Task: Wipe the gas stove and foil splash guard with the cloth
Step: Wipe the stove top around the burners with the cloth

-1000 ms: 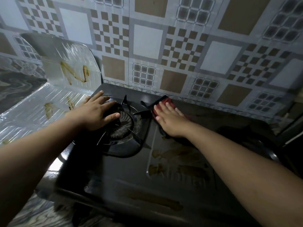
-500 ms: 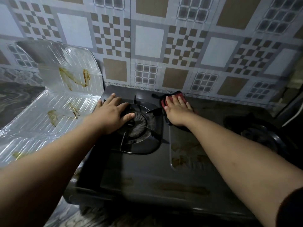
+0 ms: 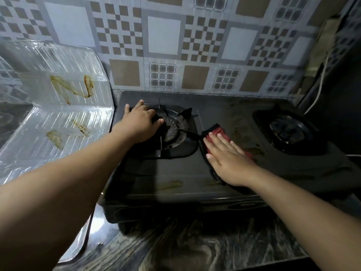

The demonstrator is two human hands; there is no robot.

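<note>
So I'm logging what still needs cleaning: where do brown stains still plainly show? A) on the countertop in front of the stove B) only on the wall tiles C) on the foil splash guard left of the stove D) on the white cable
C: brown streaks mark the foil splash guard, on both its upright and flat panels, left of the gas stove.

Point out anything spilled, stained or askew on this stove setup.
Brown greasy streaks mark the foil splash guard, on its upright panel and its lower panel. The gas stove top has brownish smears near the front edge and beside the cloth under the right hand. Nothing looks damaged.
</note>
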